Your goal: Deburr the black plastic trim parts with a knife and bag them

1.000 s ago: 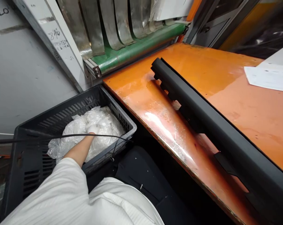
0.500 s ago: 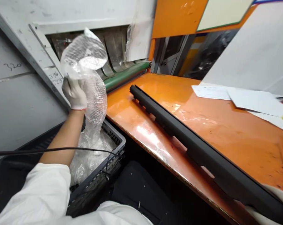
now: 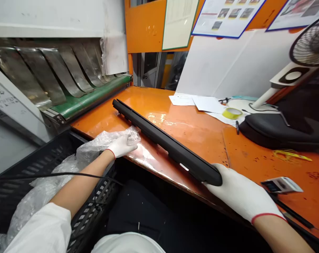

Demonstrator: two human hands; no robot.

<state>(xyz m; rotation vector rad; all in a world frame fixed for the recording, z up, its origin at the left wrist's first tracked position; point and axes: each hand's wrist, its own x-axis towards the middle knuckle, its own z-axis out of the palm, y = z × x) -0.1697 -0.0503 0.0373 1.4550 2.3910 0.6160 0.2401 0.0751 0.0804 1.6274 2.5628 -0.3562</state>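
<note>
My right hand [image 3: 243,193], in a white glove with a red cuff, grips the near end of a long black plastic strip [image 3: 164,140] with notches along its lower edge. The strip lies slanting across the orange table [image 3: 198,130]. My left hand [image 3: 123,146], gloved too, holds the end of a length of clear bubble wrap [image 3: 96,142] at the table's edge, beside the strip's far half. From that hand the wrap trails down into a black plastic crate [image 3: 82,221]. The left fingertips are partly hidden in the film.
A conveyor with a green belt [image 3: 93,98] and hanging strips stands at the left. Papers [image 3: 205,103], a roll of yellow tape [image 3: 231,113], a fan [image 3: 309,45] and a small card [image 3: 282,185] sit on the right. A black cable [image 3: 56,173] crosses in front of me.
My left hand has brought the raised bubble wrap down to the table beside the strip. The view has turned right, and my right hand now shows fully, still on the strip's near end.
</note>
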